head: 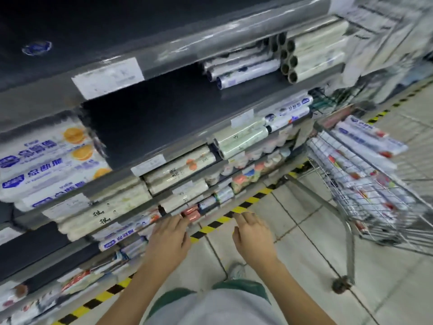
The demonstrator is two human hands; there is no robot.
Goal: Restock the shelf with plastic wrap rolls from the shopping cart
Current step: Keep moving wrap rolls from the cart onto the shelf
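we have both hands out in front of us in the lower middle of the frame, and neither holds anything. our left hand (pixel 169 238) has its grip open, fingers flat and reaching toward the front edge of a low tier of the grey metal shelf (pixel 150 73). our right hand (pixel 254 235) is also open and empty, hanging over the tiled floor (pixel 293 231) just right of the yellow and black hazard tape (pixel 218 222).

the stock we need, the long white plastic wrap rolls with blue and red print (pixel 365 156), lies piled in the silver wire shopping cart (pixel 379 207) at the right of the frame, well apart from both hands. the clearest gap to fill is the dark bare stretch of shelf (pixel 152 118) in the middle of the frame, between the white packs with orange slices (pixel 54 158) at the left and the matching blue-printed rolls (pixel 290 113) at the upper right.

in our judgement the step in hand is to turn right and fetch rolls. we do well to take a few at once, lengthwise, and lay them parallel to the shelf edge, labels forward, beside their own kind.

in the way: the cart's wire rim, and the paper price tags (pixel 107 77) along the shelf lips, which a roll end could snag. the picture is blurred, so finer labels cannot be read.
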